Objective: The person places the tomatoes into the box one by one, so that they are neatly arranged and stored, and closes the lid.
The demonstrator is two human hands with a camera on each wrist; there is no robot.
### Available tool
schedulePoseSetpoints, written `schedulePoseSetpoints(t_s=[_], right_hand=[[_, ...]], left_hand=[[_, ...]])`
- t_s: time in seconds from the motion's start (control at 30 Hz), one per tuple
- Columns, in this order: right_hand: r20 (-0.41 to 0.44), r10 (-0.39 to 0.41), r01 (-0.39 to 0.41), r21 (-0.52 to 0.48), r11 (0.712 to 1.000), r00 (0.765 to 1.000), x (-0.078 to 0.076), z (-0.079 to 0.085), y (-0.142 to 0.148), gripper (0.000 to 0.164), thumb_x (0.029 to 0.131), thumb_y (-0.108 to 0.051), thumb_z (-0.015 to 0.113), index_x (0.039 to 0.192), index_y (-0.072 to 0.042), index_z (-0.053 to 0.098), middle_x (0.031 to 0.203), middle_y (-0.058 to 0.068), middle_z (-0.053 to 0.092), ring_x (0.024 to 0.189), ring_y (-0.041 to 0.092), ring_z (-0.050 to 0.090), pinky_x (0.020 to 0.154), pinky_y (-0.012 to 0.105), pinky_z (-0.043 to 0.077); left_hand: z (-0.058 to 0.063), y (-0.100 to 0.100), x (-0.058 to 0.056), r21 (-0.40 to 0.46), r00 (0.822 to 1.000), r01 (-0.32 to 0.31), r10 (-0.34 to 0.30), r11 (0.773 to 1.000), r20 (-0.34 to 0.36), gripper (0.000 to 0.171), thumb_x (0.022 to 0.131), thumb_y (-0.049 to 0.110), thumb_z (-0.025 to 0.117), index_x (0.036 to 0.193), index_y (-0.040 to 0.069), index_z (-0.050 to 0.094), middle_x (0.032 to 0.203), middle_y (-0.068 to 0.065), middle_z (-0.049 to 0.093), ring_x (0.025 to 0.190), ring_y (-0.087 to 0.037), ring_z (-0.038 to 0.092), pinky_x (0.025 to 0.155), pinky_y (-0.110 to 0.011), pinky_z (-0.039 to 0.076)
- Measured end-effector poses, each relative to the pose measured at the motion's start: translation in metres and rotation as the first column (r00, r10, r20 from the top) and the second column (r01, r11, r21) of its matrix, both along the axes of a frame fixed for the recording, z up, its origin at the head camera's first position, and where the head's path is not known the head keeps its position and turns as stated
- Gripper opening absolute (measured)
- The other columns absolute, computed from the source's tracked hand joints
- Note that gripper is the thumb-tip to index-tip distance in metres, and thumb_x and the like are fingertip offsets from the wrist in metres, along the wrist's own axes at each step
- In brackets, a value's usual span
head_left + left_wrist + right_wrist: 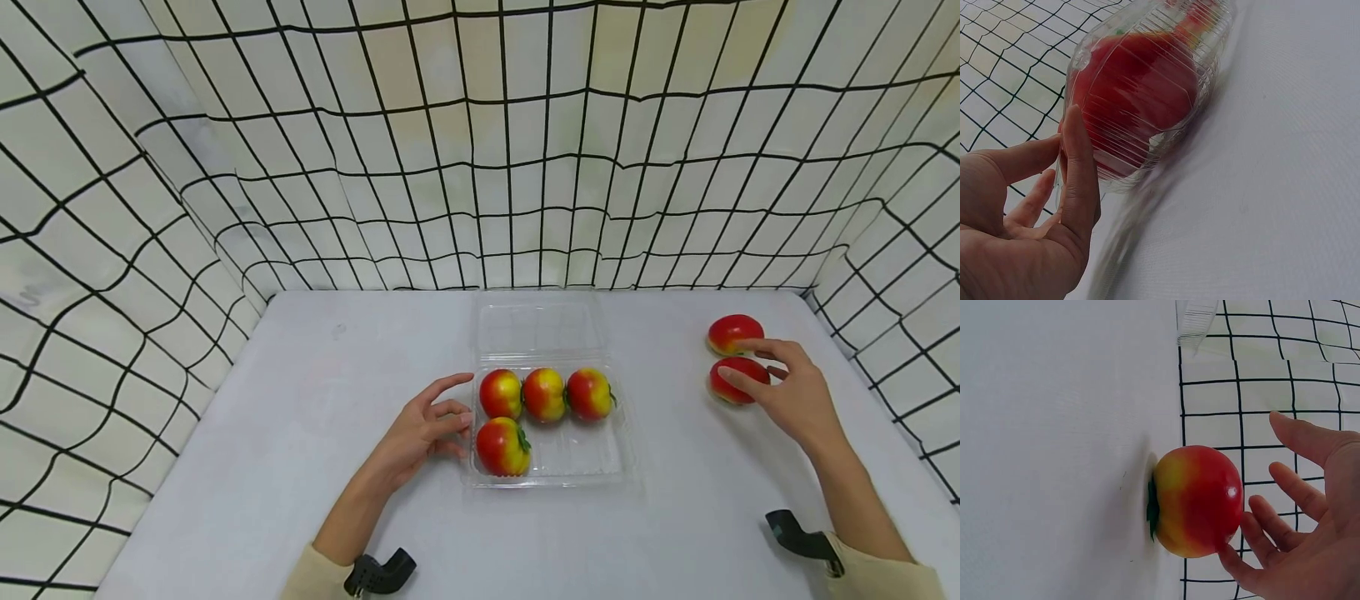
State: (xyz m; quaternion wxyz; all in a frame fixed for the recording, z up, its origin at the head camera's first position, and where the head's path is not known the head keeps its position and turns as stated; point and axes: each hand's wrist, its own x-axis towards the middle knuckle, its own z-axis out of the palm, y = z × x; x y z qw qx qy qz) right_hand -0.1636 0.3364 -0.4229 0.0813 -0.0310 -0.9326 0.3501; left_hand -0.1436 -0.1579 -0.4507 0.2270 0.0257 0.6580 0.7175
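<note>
"While I spread my right hand point(795, 392) over the nearer loose fruit point(746, 367) and the farther loose fruit point(731, 332), by the table's point(675, 533) right edge, I have neither in my grasp: the fingers are parted and relaxed"

"Which one is closest to you?"

"The nearer one. Seen from my head, the thumb overlaps it and the index finger reaches toward the other, just beside it on the side of the far right corner. Seen from the wrist, the thumb stands apart and only the lowest fingertip seems to meet the skin"

"What could go wrong there?"

"It is round and glossy, so if I pinch off-centre, it could squirt sideways. They sit so close that a careless index finger could nudge the farther one toward the right edge"

"And your left hand point(420, 425)?"

"Unclenched too, its fingers at the left edge of the clear container point(577, 454); how hard they press, I cannot tell. Three fruits point(544, 395) line the back edge, a fourth point(501, 447) sits in the front left corner, and the lid point(538, 327) is open beyond the back edge"

"Any risk on that side?"

"The plastic looks thin; leaning on that wall could buckle or slide it, and set the fruit rolling"
</note>
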Motion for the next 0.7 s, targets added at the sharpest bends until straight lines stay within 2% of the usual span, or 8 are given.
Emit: schedulePoseSetpoints(t_s=[0.07,0.13,0.23,0.3,0.4,0.5,0.57,0.7], right_hand=[[0.017,0.001,-0.001,0.003,1.000,1.000,0.000,0.000,0.001,0.060,0.097,-0.034,0.073,0.145,-0.002,0.054,0.148,0.030,0.045,0.134,0.050,0.042,0.098,0.061,0.054],[0.032,0.006,-0.006,0.006,1.000,0.999,-0.001,-0.001,0.002,0.062,0.097,-0.034,0.073,0.145,-0.001,0.054,0.149,0.031,0.044,0.134,0.051,0.041,0.091,0.043,0.057],[0.052,0.014,-0.015,0.009,1.000,0.999,-0.001,-0.003,0.005,0.062,0.096,-0.032,0.075,0.145,0.000,0.053,0.147,0.033,0.042,0.132,0.053,0.041,0.077,0.021,0.049],[0.073,0.020,-0.021,0.012,1.000,0.997,-0.001,-0.004,0.008,0.064,0.095,-0.031,0.076,0.145,0.001,0.052,0.146,0.035,0.041,0.130,0.054,0.040,0.072,0.017,0.047],[0.117,0.041,-0.042,0.003,0.999,0.992,-0.001,-0.007,0.011,0.070,0.093,-0.029,0.078,0.147,0.004,0.048,0.145,0.038,0.039,0.129,0.058,0.037,0.073,0.036,0.060],[0.165,0.071,-0.069,-0.016,0.997,0.984,-0.002,-0.010,0.013,0.078,0.091,-0.028,0.080,0.150,0.005,0.041,0.146,0.040,0.036,0.129,0.060,0.035,0.080,0.057,0.062],[0.184,0.085,-0.082,-0.022,0.996,0.979,-0.002,-0.011,0.014,0.083,0.089,-0.025,0.082,0.151,0.006,0.037,0.146,0.041,0.036,0.129,0.061,0.035,0.084,0.063,0.061],[0.186,0.087,-0.088,-0.007,0.996,0.979,-0.003,-0.014,0.015,0.086,0.086,-0.019,0.085,0.151,0.005,0.035,0.144,0.041,0.039,0.126,0.061,0.038,0.085,0.064,0.061]], left_hand=[[0.001,0.000,0.000,0.001,1.000,0.001,-0.001,1.000,-0.001,0.062,0.101,0.014,0.067,0.157,0.023,0.040,0.096,0.002,0.067,0.081,-0.012,0.066,0.073,-0.029,0.065],[0.002,0.000,-0.001,0.004,1.000,-0.001,0.001,1.000,0.000,0.062,0.101,0.014,0.067,0.157,0.023,0.041,0.096,0.002,0.067,0.081,-0.012,0.066,0.073,-0.029,0.065],[0.002,0.001,-0.001,0.006,1.000,-0.001,0.001,1.000,0.002,0.062,0.101,0.013,0.067,0.157,0.023,0.040,0.095,0.002,0.067,0.081,-0.013,0.066,0.073,-0.029,0.065],[0.002,0.001,-0.001,0.007,1.000,0.001,-0.001,1.000,0.002,0.062,0.102,0.013,0.067,0.157,0.023,0.040,0.095,0.002,0.067,0.081,-0.013,0.066,0.073,-0.029,0.065],[0.002,0.001,-0.001,0.007,1.000,0.003,-0.003,1.000,0.003,0.062,0.102,0.013,0.067,0.157,0.023,0.040,0.096,0.002,0.066,0.081,-0.013,0.066,0.073,-0.029,0.065],[0.002,0.001,-0.001,0.008,1.000,0.002,-0.002,1.000,0.005,0.062,0.102,0.013,0.067,0.157,0.023,0.040,0.096,0.001,0.066,0.080,-0.013,0.066,0.073,-0.029,0.065],[0.002,0.001,-0.001,0.009,1.000,0.002,-0.002,1.000,0.006,0.063,0.101,0.013,0.067,0.157,0.023,0.040,0.096,0.001,0.066,0.080,-0.013,0.067,0.073,-0.030,0.065],[0.002,0.001,0.000,0.016,1.000,0.004,-0.004,1.000,0.008,0.063,0.101,0.013,0.067,0.157,0.023,0.040,0.096,0.001,0.066,0.079,-0.013,0.067,0.073,-0.030,0.065]])
